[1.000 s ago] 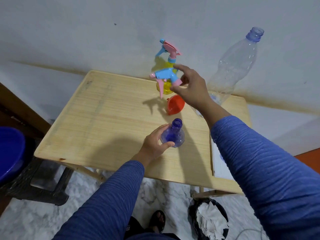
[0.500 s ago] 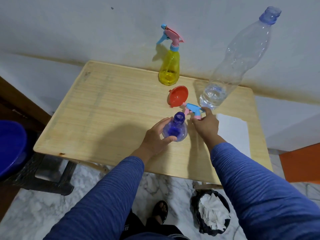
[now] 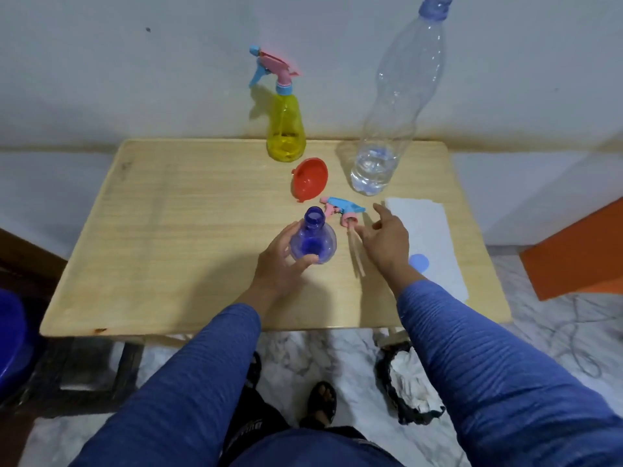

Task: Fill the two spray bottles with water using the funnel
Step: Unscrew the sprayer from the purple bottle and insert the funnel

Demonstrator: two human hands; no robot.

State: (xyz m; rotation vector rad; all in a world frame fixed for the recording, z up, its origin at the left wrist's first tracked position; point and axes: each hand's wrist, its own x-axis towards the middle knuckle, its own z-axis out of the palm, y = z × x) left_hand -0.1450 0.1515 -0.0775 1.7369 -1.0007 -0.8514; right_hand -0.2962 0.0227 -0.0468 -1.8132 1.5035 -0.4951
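Note:
A blue spray bottle (image 3: pixel 313 242) stands uncapped on the wooden table (image 3: pixel 188 210), and my left hand (image 3: pixel 281 261) grips its body. Its pink-and-blue spray head (image 3: pixel 342 207) lies on the table just right of it, dip tube pointing toward me. My right hand (image 3: pixel 386 239) hovers beside that head with relaxed fingers, holding nothing. A red funnel (image 3: pixel 310 179) lies on its side behind the blue bottle. A yellow spray bottle (image 3: pixel 286 128) with its head on stands at the back. A tall clear water bottle (image 3: pixel 392 123) holds a little water.
A white paper sheet (image 3: pixel 428 237) with a blue bottle cap (image 3: pixel 419 263) on it lies at the table's right. A dark bin with crumpled paper (image 3: pixel 409 385) sits on the floor below. A blue tub (image 3: pixel 10 335) is at the left, an orange box (image 3: pixel 580 251) at the right.
My right hand carried the spray head from the back of the table, laid it beside the blue bottle and let go. The left hand kept hold of the blue bottle.

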